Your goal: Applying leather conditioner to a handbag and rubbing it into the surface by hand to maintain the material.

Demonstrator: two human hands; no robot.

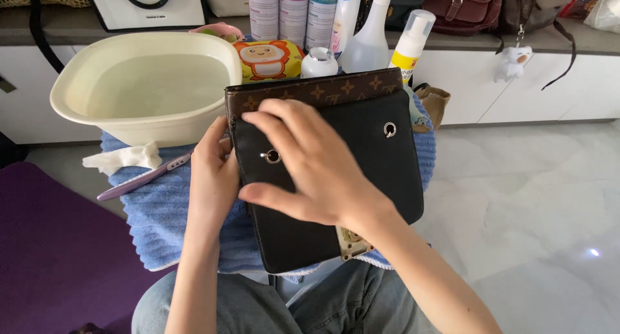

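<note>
A black leather handbag (378,172) with a brown patterned upper band and two metal eyelets lies tilted on a blue towel (158,214) over my lap. My left hand (212,179) grips the bag's left edge. My right hand (307,166) lies flat on the bag's front, fingers spread and pointing left, near the left eyelet (272,156). A gold clasp (352,242) shows at the bag's lower edge, partly hidden by my right wrist.
A cream basin (77,95) of water stands at the back left. A purple toothbrush (139,179) and a white cloth (123,157) lie on the towel. Spray bottles (371,40), cans and a wipes pack (268,59) stand behind. A purple mat (51,250) lies left; marble floor right.
</note>
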